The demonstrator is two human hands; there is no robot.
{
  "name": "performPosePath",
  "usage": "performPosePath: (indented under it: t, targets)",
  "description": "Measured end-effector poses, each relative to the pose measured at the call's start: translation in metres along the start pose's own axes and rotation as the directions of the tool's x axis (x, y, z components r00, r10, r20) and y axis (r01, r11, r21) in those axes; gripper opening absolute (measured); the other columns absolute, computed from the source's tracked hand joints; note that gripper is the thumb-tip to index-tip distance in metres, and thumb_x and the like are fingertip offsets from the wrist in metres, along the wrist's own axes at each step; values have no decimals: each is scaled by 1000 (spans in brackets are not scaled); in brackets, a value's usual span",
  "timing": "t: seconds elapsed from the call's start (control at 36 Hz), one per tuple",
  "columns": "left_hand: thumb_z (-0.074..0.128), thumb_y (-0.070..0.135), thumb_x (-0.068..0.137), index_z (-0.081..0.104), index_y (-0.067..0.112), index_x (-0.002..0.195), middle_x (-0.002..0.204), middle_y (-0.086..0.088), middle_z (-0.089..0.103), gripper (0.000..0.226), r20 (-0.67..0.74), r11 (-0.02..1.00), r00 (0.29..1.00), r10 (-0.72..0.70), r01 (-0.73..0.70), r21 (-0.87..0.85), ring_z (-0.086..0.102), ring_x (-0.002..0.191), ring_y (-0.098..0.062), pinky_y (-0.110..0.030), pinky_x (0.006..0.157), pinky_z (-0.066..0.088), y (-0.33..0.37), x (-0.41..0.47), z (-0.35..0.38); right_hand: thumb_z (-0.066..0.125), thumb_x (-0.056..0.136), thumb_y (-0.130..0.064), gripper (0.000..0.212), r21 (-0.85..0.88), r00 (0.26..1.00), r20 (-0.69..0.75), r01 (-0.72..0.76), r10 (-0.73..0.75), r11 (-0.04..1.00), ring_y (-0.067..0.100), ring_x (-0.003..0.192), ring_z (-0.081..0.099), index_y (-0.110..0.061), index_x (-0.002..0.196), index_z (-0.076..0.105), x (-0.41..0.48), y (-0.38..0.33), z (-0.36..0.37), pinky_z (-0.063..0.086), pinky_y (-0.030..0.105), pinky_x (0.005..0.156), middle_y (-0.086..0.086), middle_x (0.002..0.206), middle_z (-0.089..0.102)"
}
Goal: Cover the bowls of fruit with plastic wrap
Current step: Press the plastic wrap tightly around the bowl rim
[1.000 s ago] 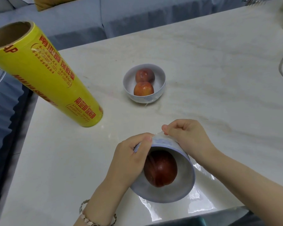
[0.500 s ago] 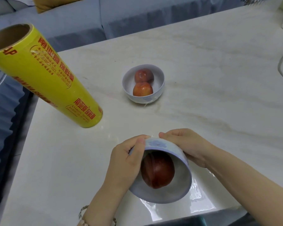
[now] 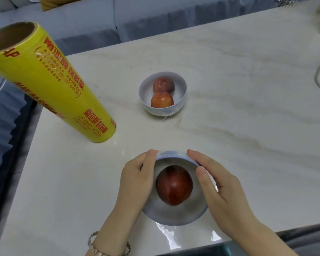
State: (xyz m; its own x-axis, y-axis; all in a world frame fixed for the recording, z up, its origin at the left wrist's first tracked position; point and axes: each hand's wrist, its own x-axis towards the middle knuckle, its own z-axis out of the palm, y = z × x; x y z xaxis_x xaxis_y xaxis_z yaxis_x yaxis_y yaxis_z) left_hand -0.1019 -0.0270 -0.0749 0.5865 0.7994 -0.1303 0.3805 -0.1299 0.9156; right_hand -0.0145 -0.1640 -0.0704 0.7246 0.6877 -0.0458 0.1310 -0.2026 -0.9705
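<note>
On the pale marble table [image 3: 248,108], a tall yellow roll of plastic wrap [image 3: 59,85] stands on end at the left. Near the front edge, the left hand [image 3: 137,180] and right hand [image 3: 222,187] hold the near bowl [image 3: 174,213] from either side, fingers curled round its rim. It has a dark red fruit [image 3: 174,185] inside and a sheet of wrap [image 3: 166,235] under it. The far bowl [image 3: 183,93], mid-table, holds two smaller red fruits [image 3: 162,99].
</note>
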Motion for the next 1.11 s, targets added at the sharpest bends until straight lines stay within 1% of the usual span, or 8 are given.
performPosePath:
  t: [0.14,0.31,0.36,0.44,0.61,0.92,1.03,1.11]
  targets:
    - [45,36,95,69,27,71,72,15,70,35,-24,1000,999,-22,22,-6,61,72,2,-8,66,45,-1,1,1,45,86,-52,23,69,992,-20,-122,124,990,-21,106,48,-44,103,58,3,2,2,33,-4,82,-42,110,54]
    - [43,37,96,66,4,77,75,2,62,44,-24,998,998,-54,54,13,55,76,-12,-24,71,46,-1,5,2,27,75,-63,69,-60,969,134,-201,208,978,0,105,58,-17,106,68,22,-8,-21,41,11,89,-10,111,69]
    - [45,40,95,67,4,77,75,-2,65,46,-5,999,999,-40,40,17,57,77,-13,-25,74,47,1,5,2,30,85,-56,65,-208,978,134,-130,160,970,7,103,55,-3,104,64,32,-13,-28,38,8,87,6,114,66]
    - [47,46,91,69,7,74,75,-8,67,48,9,1000,1000,-13,12,13,59,77,-14,-29,75,48,4,3,3,39,87,-56,47,-253,975,222,64,-6,965,-15,116,42,-30,122,58,40,-24,-25,26,-6,91,-19,129,56]
    - [51,30,93,62,33,57,52,19,61,38,-28,997,999,47,-45,66,54,56,5,-7,55,37,3,-2,2,40,83,-53,48,-358,872,490,215,-13,908,-2,113,51,-32,124,53,50,-23,-3,38,21,101,-17,126,57]
    - [44,33,95,65,12,65,63,-3,62,42,-37,992,999,27,-22,126,54,64,-10,-11,57,38,4,3,2,38,77,-64,47,-211,815,560,-29,146,977,1,101,58,-31,97,65,61,-23,-15,43,26,97,-15,103,66]
    - [40,39,94,58,-3,70,71,-16,56,52,-69,991,995,-77,84,102,48,68,-19,-22,59,40,5,7,0,36,72,-63,64,-126,898,390,-168,204,978,15,89,62,-10,95,64,47,-12,-34,48,29,85,8,96,67]
    - [39,39,95,52,0,69,67,-11,51,48,-129,974,969,-210,220,63,45,65,-20,-24,55,38,8,11,-2,50,85,-49,31,-27,862,434,-280,264,960,12,88,67,-32,109,62,31,2,-41,55,32,83,-1,98,71]
